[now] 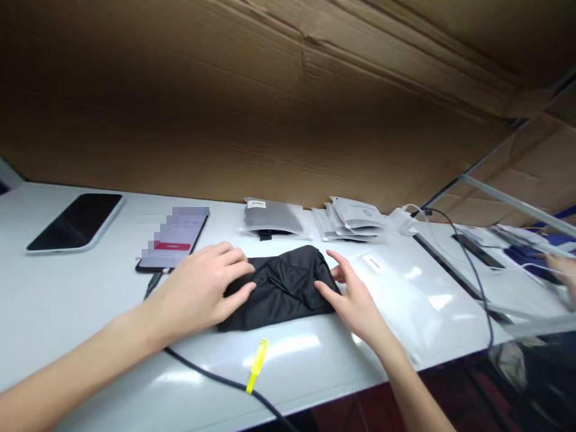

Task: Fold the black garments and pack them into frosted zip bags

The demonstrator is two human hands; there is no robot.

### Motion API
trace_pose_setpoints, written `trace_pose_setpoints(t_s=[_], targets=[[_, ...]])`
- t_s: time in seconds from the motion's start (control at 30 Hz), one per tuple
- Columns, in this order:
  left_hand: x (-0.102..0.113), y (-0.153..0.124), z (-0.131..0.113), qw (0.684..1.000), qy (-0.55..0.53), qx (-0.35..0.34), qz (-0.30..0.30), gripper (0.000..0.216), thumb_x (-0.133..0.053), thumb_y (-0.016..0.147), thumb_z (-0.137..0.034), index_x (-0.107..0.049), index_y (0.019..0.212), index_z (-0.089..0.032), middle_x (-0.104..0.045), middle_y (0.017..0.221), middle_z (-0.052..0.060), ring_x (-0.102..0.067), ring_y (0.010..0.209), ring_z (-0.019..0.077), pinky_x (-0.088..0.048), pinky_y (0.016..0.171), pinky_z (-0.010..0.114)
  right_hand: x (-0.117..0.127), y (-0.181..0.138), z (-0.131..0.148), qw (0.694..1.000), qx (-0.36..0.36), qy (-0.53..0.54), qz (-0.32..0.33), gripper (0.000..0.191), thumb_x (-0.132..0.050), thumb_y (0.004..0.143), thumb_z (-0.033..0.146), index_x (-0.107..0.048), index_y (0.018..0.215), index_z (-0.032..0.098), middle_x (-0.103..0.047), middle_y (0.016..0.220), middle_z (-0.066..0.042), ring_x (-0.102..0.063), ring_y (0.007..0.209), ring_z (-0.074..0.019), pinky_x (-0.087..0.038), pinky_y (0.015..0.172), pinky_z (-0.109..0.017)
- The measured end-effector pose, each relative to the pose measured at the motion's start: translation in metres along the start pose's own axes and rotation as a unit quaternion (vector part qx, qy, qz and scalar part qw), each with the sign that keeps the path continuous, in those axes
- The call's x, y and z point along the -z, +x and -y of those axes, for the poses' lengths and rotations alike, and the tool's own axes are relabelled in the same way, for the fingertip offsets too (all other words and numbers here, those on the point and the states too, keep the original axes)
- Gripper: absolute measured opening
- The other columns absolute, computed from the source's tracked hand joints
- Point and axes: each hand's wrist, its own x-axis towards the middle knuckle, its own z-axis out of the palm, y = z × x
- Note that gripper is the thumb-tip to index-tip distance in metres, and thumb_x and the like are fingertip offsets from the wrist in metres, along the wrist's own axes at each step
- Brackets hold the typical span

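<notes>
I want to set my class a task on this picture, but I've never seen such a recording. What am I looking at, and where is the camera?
No machine here: a person works with bare hands, filmed by a camera worn on their head, looking forward and down. The left hand lies flat on a folded black cloth; the right hand touches its other end with open fingers. Neither grips it. The cloth lies on a white table, with a clear plastic bag to its right. Behind are a lit phone, a dark phone and a stack of packets. A black cable with a yellow tie runs near the front edge. The hand at the far right belongs to someone else.
</notes>
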Motion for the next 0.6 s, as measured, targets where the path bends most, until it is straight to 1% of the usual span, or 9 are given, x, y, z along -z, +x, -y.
trace_pose_setpoints(t_s=[0.1, 0.17, 0.2, 0.27, 0.33, 0.4, 0.47, 0.53, 0.6], targets=[[0.002, -0.008, 0.023, 0.993, -0.010, 0.105, 0.044, 0.035, -0.048, 0.089, -0.047, -0.072, 0.094, -0.021, -0.070, 0.084, 0.007, -0.064, 0.079, 0.0255, -0.046, 0.066, 0.034, -0.008, -0.005, 0.023, 0.995, 0.065, -0.008, -0.081, 0.050, -0.060, 0.082, 0.027, -0.051, 0.131, 0.019, -0.061, 0.090, -0.004, -0.061, 0.088, -0.0218, -0.049, 0.084, -0.038], [0.001, -0.012, 0.029, 0.980, -0.059, 0.176, 0.076, 0.039, -0.044, 0.089, -0.052, -0.069, 0.099, -0.024, -0.071, 0.078, 0.005, -0.064, 0.070, 0.0246, -0.043, 0.060, 0.033, -0.017, -0.015, 0.049, 0.984, 0.151, -0.007, -0.093, 0.044, -0.056, 0.086, 0.021, -0.052, 0.130, 0.020, -0.063, 0.095, -0.005, -0.060, 0.091, -0.0205, -0.048, 0.086, -0.037], [0.000, -0.013, 0.030, 0.970, -0.088, 0.210, 0.080, 0.039, -0.041, 0.090, -0.052, -0.066, 0.102, -0.024, -0.070, 0.076, 0.004, -0.064, 0.068, 0.0243, -0.042, 0.060, 0.032, -0.021, -0.020, 0.063, 0.977, 0.204, -0.005, -0.065, 0.043, -0.055, 0.088, 0.020, -0.051, 0.131, 0.020, -0.065, 0.098, -0.006, -0.060, 0.092, -0.0201, -0.048, 0.086, -0.035], [0.001, -0.014, 0.029, 0.947, -0.152, 0.276, 0.068, 0.039, -0.033, 0.093, -0.049, -0.058, 0.109, -0.024, -0.070, 0.075, 0.003, -0.065, 0.068, 0.0242, -0.043, 0.062, 0.033, -0.023, -0.031, 0.085, 0.944, 0.323, 0.012, 0.060, 0.045, -0.061, 0.088, 0.023, -0.051, 0.131, 0.021, -0.067, 0.109, -0.007, -0.060, 0.103, -0.0202, -0.046, 0.094, -0.035], [0.002, -0.014, 0.026, 0.913, -0.210, 0.346, 0.047, 0.041, -0.030, 0.093, -0.049, -0.049, 0.119, -0.023, -0.070, 0.077, 0.002, -0.066, 0.068, 0.0238, -0.045, 0.062, 0.033, -0.019, -0.037, 0.093, 0.923, 0.367, 0.049, 0.109, 0.042, -0.065, 0.087, 0.027, -0.054, 0.127, 0.022, -0.068, 0.111, -0.006, -0.059, 0.108, -0.0202, -0.043, 0.099, -0.035], [0.003, -0.013, 0.024, 0.890, -0.248, 0.378, 0.053, 0.050, -0.034, 0.091, -0.056, -0.041, 0.130, -0.025, -0.070, 0.079, 0.000, -0.066, 0.065, 0.0229, -0.045, 0.060, 0.031, -0.011, -0.035, 0.087, 0.942, 0.319, 0.074, 0.075, 0.031, -0.062, 0.089, 0.027, -0.059, 0.120, 0.023, -0.070, 0.104, -0.005, -0.062, 0.102, -0.0197, -0.047, 0.094, -0.035], [0.002, -0.011, 0.023, 0.893, -0.257, 0.362, 0.074, 0.065, -0.044, 0.084, -0.065, -0.037, 0.137, -0.027, -0.070, 0.079, -0.001, -0.066, 0.065, 0.0227, -0.044, 0.058, 0.030, -0.006, -0.028, 0.072, 0.974, 0.217, 0.060, 0.030, 0.022, -0.057, 0.092, 0.027, -0.062, 0.113, 0.023, -0.070, 0.099, -0.005, -0.064, 0.094, -0.0199, -0.049, 0.086, -0.035], [-0.002, -0.010, 0.021, 0.906, -0.248, 0.329, 0.097, 0.076, -0.054, 0.077, -0.068, -0.041, 0.138, -0.025, -0.069, 0.076, -0.001, -0.065, 0.067, 0.0234, -0.042, 0.058, 0.029, -0.007, -0.018, 0.056, 0.991, 0.125, 0.026, 0.037, 0.022, -0.056, 0.092, 0.031, -0.065, 0.111, 0.023, -0.070, 0.097, -0.005, -0.064, 0.093, -0.0214, -0.049, 0.086, -0.038], [-0.007, -0.008, 0.019, 0.913, -0.242, 0.306, 0.118, 0.075, -0.060, 0.072, -0.068, -0.053, 0.131, -0.021, -0.068, 0.072, 0.000, -0.063, 0.066, 0.0236, -0.039, 0.056, 0.028, -0.014, -0.012, 0.045, 0.994, 0.074, 0.013, 0.075, 0.027, -0.058, 0.091, 0.035, -0.065, 0.114, 0.023, -0.070, 0.098, -0.006, -0.063, 0.094, -0.0226, -0.049, 0.087, -0.041]])
